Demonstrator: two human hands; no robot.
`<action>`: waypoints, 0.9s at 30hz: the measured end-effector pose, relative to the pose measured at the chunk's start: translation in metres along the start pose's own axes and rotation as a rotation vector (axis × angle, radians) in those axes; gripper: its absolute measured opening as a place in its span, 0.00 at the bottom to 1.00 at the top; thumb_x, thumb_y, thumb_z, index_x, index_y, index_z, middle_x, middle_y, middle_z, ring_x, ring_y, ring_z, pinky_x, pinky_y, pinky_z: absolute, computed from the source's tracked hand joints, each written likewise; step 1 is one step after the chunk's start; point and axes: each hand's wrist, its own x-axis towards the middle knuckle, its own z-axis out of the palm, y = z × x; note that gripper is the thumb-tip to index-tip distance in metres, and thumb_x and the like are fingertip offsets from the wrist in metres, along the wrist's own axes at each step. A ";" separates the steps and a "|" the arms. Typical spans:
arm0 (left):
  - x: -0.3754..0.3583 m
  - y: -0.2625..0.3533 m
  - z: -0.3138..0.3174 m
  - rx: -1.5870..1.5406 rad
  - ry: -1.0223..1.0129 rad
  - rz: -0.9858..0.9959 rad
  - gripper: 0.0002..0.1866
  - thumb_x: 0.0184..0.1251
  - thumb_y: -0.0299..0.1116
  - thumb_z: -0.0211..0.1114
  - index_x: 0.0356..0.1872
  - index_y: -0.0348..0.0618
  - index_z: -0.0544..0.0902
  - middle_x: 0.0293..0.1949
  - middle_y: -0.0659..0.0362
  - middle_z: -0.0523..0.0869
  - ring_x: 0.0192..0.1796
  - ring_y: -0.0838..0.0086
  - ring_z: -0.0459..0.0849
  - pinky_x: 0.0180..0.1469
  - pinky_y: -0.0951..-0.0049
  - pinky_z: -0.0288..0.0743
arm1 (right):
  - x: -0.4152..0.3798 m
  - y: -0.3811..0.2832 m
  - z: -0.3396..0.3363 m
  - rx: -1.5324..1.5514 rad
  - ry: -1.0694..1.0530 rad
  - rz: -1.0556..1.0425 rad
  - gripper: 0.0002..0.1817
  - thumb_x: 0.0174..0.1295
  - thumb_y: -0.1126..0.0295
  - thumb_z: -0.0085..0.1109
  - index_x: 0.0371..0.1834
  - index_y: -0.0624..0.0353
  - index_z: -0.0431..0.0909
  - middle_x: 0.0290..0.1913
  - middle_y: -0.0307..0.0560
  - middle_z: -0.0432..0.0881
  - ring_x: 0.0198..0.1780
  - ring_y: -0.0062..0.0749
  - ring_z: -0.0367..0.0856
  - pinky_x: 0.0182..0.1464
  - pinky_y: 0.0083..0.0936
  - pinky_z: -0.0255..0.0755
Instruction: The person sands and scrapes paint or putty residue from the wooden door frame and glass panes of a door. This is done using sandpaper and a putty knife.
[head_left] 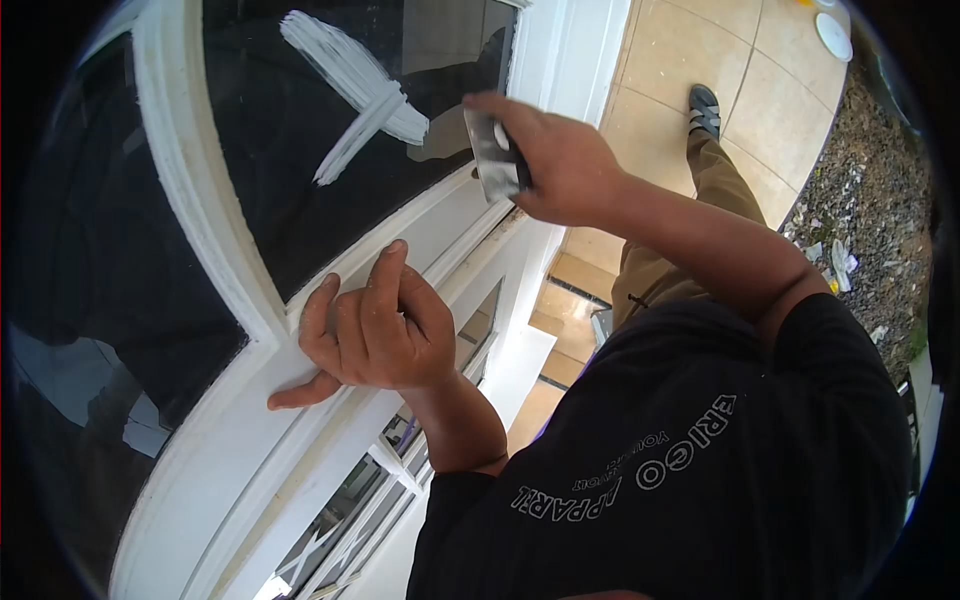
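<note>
the right hand [570,165] is closed around a flat metal scraper with a dark handle [493,160], which sits near the lower edge of a dark glass pane [285,205]. toward ten o'clock from it, thick white crossed streaks [365,80] mark the glass. toward seven o'clock, the left hand [385,330], loosely curled and gripping nothing, lies over the white painted frame [230,430]; contact is unclear.
</note>
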 end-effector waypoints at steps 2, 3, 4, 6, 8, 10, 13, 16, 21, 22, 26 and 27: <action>-0.002 -0.002 0.000 0.008 -0.008 0.009 0.08 0.56 0.31 0.73 0.28 0.66 0.89 0.18 0.78 0.76 0.50 0.74 0.82 0.70 0.34 0.07 | 0.002 -0.009 -0.004 -0.056 0.010 0.138 0.39 0.60 0.56 0.67 0.73 0.49 0.62 0.55 0.55 0.79 0.46 0.49 0.84 0.45 0.38 0.79; -0.003 -0.003 0.000 0.022 -0.006 -0.001 0.07 0.56 0.31 0.73 0.28 0.65 0.89 0.18 0.78 0.76 0.51 0.73 0.82 0.70 0.34 0.07 | 0.002 -0.012 -0.004 -0.125 0.008 0.261 0.41 0.61 0.51 0.67 0.76 0.47 0.59 0.49 0.57 0.80 0.45 0.48 0.84 0.45 0.37 0.79; -0.001 -0.001 -0.001 0.025 -0.018 0.018 0.07 0.56 0.31 0.73 0.28 0.65 0.89 0.18 0.78 0.76 0.51 0.73 0.82 0.70 0.34 0.07 | 0.002 -0.012 -0.004 -0.105 0.010 0.273 0.41 0.61 0.51 0.67 0.76 0.47 0.59 0.49 0.57 0.80 0.45 0.48 0.84 0.45 0.37 0.79; 0.001 0.002 -0.002 0.012 -0.035 0.029 0.07 0.56 0.30 0.73 0.29 0.62 0.90 0.18 0.76 0.77 0.53 0.71 0.81 0.70 0.35 0.09 | 0.000 -0.011 0.001 -0.125 0.040 0.264 0.44 0.63 0.45 0.64 0.79 0.44 0.54 0.46 0.56 0.79 0.43 0.44 0.84 0.44 0.35 0.79; -0.002 -0.002 -0.001 -0.016 -0.029 0.040 0.07 0.56 0.29 0.72 0.30 0.61 0.90 0.18 0.75 0.78 0.54 0.70 0.81 0.70 0.35 0.09 | 0.002 -0.004 0.015 -0.036 0.156 0.192 0.43 0.63 0.45 0.64 0.78 0.45 0.57 0.44 0.54 0.80 0.40 0.42 0.84 0.40 0.33 0.79; -0.003 -0.005 -0.002 -0.047 -0.027 0.051 0.08 0.56 0.28 0.72 0.31 0.59 0.90 0.19 0.74 0.79 0.54 0.69 0.81 0.69 0.35 0.10 | 0.003 -0.003 0.023 0.050 0.273 0.125 0.41 0.63 0.46 0.64 0.77 0.46 0.60 0.42 0.53 0.80 0.37 0.40 0.84 0.37 0.32 0.79; -0.002 -0.005 -0.002 -0.027 -0.038 0.095 0.09 0.55 0.26 0.72 0.34 0.58 0.90 0.19 0.72 0.80 0.55 0.68 0.81 0.68 0.34 0.10 | 0.006 -0.006 0.034 0.194 0.311 0.106 0.36 0.64 0.50 0.65 0.75 0.43 0.65 0.41 0.50 0.80 0.35 0.37 0.82 0.37 0.30 0.79; -0.002 -0.003 -0.003 0.000 -0.028 0.110 0.09 0.54 0.26 0.72 0.34 0.58 0.90 0.18 0.72 0.80 0.56 0.66 0.81 0.67 0.32 0.09 | 0.008 -0.004 0.044 0.239 0.353 0.069 0.35 0.61 0.53 0.69 0.73 0.42 0.69 0.40 0.48 0.80 0.34 0.35 0.81 0.38 0.28 0.78; 0.001 0.001 -0.005 0.028 -0.022 0.132 0.10 0.55 0.25 0.72 0.34 0.58 0.90 0.19 0.72 0.80 0.56 0.62 0.82 0.65 0.29 0.09 | 0.013 -0.002 0.046 0.408 0.522 -0.001 0.31 0.58 0.58 0.73 0.65 0.47 0.75 0.43 0.50 0.83 0.38 0.39 0.84 0.41 0.28 0.79; 0.002 0.003 -0.006 0.026 -0.025 0.133 0.10 0.55 0.25 0.72 0.34 0.58 0.90 0.19 0.72 0.80 0.56 0.62 0.82 0.65 0.29 0.09 | 0.013 -0.001 0.045 0.408 0.521 0.003 0.31 0.58 0.58 0.73 0.65 0.47 0.75 0.43 0.50 0.83 0.38 0.39 0.84 0.41 0.28 0.79; 0.007 0.008 -0.010 0.070 -0.048 0.135 0.04 0.59 0.31 0.73 0.34 0.56 0.90 0.22 0.73 0.82 0.56 0.67 0.81 0.66 0.28 0.12 | 0.015 -0.003 0.036 0.459 0.500 0.037 0.28 0.56 0.58 0.74 0.60 0.49 0.77 0.44 0.52 0.84 0.40 0.40 0.86 0.41 0.29 0.80; 0.007 0.008 -0.011 0.105 -0.058 0.154 0.03 0.63 0.37 0.74 0.34 0.54 0.89 0.26 0.74 0.85 0.56 0.72 0.81 0.67 0.26 0.15 | 0.015 -0.004 0.035 0.448 0.532 0.013 0.28 0.55 0.58 0.75 0.59 0.50 0.77 0.44 0.51 0.84 0.39 0.40 0.86 0.41 0.29 0.80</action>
